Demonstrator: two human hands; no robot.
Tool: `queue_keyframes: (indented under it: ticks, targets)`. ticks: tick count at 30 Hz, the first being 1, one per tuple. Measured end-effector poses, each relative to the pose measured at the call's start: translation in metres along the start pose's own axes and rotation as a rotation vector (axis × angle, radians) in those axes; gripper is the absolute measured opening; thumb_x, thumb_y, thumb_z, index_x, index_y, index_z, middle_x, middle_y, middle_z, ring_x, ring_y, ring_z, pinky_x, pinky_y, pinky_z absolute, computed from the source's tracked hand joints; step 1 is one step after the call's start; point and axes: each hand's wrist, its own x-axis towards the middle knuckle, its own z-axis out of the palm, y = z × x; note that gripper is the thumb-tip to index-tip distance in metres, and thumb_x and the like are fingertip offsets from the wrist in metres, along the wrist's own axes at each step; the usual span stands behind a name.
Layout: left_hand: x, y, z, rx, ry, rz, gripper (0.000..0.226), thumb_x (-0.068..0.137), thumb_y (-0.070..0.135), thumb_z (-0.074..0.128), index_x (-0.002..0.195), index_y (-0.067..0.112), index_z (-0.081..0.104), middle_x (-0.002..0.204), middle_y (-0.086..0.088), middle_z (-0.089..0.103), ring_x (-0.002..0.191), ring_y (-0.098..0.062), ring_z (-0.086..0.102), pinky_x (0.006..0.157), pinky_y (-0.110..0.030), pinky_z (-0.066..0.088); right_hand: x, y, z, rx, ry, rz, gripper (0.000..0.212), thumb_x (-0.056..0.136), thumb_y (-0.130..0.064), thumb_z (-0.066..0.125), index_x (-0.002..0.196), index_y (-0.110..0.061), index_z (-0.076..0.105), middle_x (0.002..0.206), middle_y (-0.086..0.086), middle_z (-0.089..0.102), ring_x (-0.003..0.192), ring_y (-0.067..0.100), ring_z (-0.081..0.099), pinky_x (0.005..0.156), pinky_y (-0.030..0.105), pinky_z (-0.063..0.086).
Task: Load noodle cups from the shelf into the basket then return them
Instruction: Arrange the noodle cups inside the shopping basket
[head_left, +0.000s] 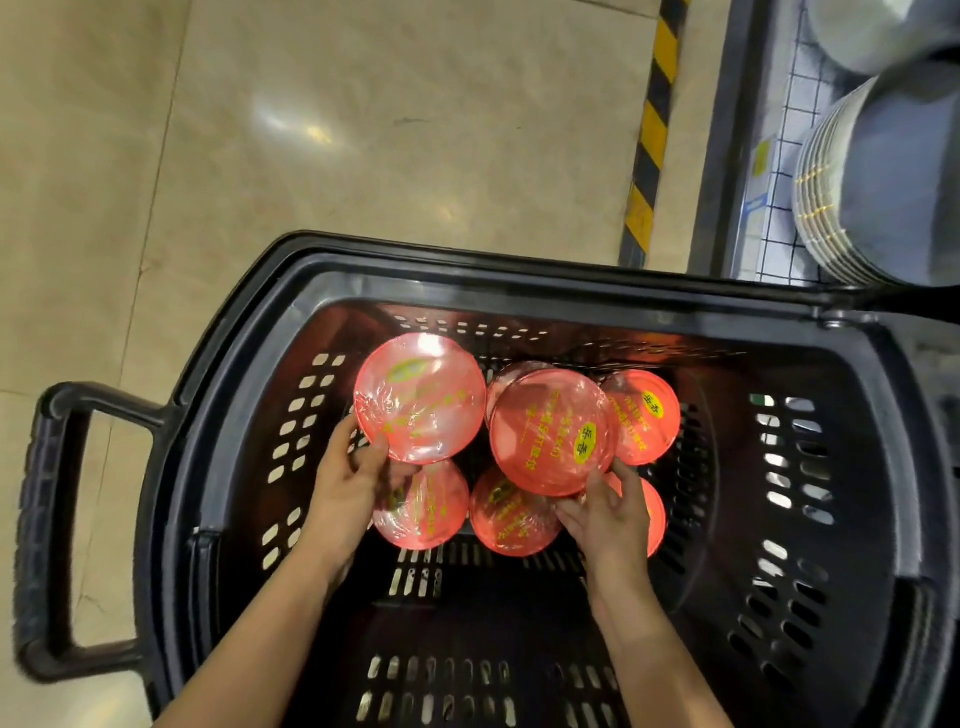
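1. A black plastic basket (519, 280) with slotted walls is seen from above on a beige tiled floor (311, 130); its handle (47, 530) projects from the left edge.
2. Several noodle cups with red, film-wrapped lids are gathered in the far half of the basket, toward its far wall.
3. The left cup (420, 397) is held raised above the others by the left hand (349, 486); the thumb is laid on the near rim of the lid and the fingers are curled beneath, clamped on the cup.
4. The centre cup (551, 431) is gripped at its near edge by the right hand (608, 512); the fingers are spread slightly and curled around the rim.
5. A third cup (644, 415) is partly covered by the centre cup, toward the right wall.
6. Two lower cups (431, 512) and (511, 514) are seen between the hands, on the basket floor, touching each other.
7. A strip of yellow-and-black floor tape (652, 130) is laid beyond the far right corner of the basket.
8. Stacked grey bowls (852, 192) are seen on a shelf (727, 156) at the upper right.
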Motion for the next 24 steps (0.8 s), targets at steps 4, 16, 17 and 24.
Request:
queue_keyframes:
  ticks: [4,16,17,24]
  targets:
    - [0.0,0.0,0.003,0.006,0.006,0.017,0.031,0.096,0.016,0.045,0.126,0.024,0.044,0.062,0.004,0.069,0.06,-0.007,0.066,0.06,-0.016,0.054,0.008,-0.007,0.009,0.012,0.033,0.022,0.028,0.099,-0.022,0.043,0.127,-0.022,0.046,0.111,0.002,0.06,0.086,0.019,0.068,0.069,0.021,0.052]
    - [-0.031,0.031,-0.006,0.638,0.078,0.093,0.038,0.093,0.024,0.053,0.13,0.015,0.046,0.084,0.006,0.061,0.081,-0.012,0.056,0.073,-0.023,0.036,-0.032,-0.037,-0.002,-0.461,0.035,-0.093,0.046,0.093,-0.025,0.057,0.135,-0.015,0.042,0.129,0.004,0.052,0.12,0.022,0.051,0.089,0.028,0.038]
    - [-0.042,0.04,-0.007,0.712,0.059,0.134,0.036,0.093,0.021,0.052,0.128,0.013,0.049,0.088,0.004,0.062,0.08,-0.013,0.055,0.071,-0.022,0.034,-0.043,-0.044,-0.007,-0.549,0.024,-0.141,0.041,0.092,-0.022,0.056,0.132,-0.015,0.045,0.128,0.006,0.054,0.12,0.024,0.051,0.09,0.03,0.038]
    - [-0.149,0.122,-0.004,1.011,-0.123,0.354,0.036,0.092,0.022,0.052,0.126,0.013,0.051,0.122,-0.009,0.057,0.113,-0.028,0.054,0.088,-0.034,0.041,-0.166,-0.127,-0.05,-1.015,-0.008,-0.329,0.04,0.091,-0.034,0.055,0.128,-0.021,0.05,0.125,0.003,0.051,0.117,0.025,0.049,0.081,0.033,0.04]
